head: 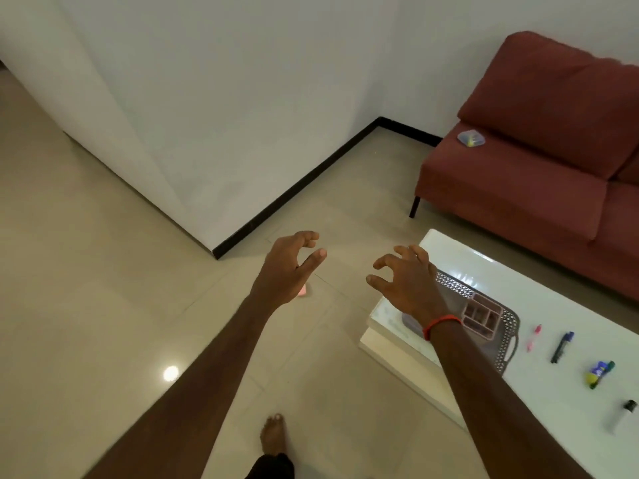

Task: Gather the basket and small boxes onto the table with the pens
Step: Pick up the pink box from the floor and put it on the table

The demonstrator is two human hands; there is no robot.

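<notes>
A grey perforated basket [498, 326] sits on the near end of a white table [449, 247], with a pink divided box [482, 314] inside it and pens [562, 347] lying just beside. Another small clear box [471, 138] rests on a red sofa [539, 140], well apart. A small pink thing, mostly hidden, lies on the floor under the left hand [287, 267]. The boxes look light, stiff and smooth plastic, best pinched across their sides. Both arms reach forward. The left hand and the right hand [408, 285] hover with fingers curled and spread, holding nothing.
</notes>
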